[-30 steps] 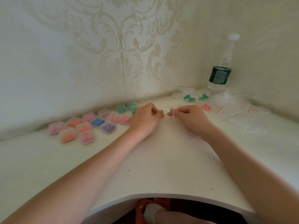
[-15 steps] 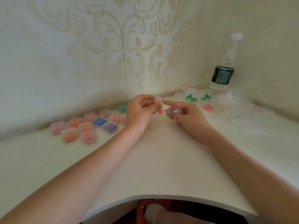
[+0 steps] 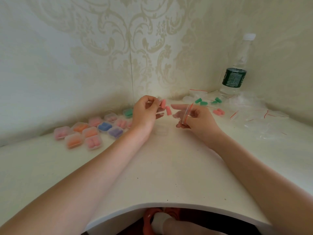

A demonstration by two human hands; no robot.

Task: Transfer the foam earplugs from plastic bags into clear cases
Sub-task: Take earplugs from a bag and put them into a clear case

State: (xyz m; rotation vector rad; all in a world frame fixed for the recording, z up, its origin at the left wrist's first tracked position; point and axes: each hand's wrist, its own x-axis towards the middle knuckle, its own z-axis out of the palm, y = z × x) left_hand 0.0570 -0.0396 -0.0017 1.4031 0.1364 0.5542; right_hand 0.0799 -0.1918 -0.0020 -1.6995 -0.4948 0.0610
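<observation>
My left hand (image 3: 145, 112) is raised above the white table and pinches two pink foam earplugs (image 3: 165, 107) at its fingertips. My right hand (image 3: 193, 117) is beside it and holds a small clear plastic bag (image 3: 187, 112) with a red zip strip. A faint empty clear case (image 3: 161, 130) lies on the table just below both hands. Filled clear cases (image 3: 92, 131) with pink, orange, blue, purple and green earplugs sit in a cluster to the left.
Loose green earplugs (image 3: 201, 102) and a pink pair (image 3: 219, 112) lie at the back right. Several empty clear bags (image 3: 259, 119) are heaped at the right. A water bottle (image 3: 235, 72) stands in the corner. The patterned wall is close behind.
Both hands have lifted off the table. The pink earplugs have come out of the bag and now sit in my left fingers, while my right hand keeps the bag.
</observation>
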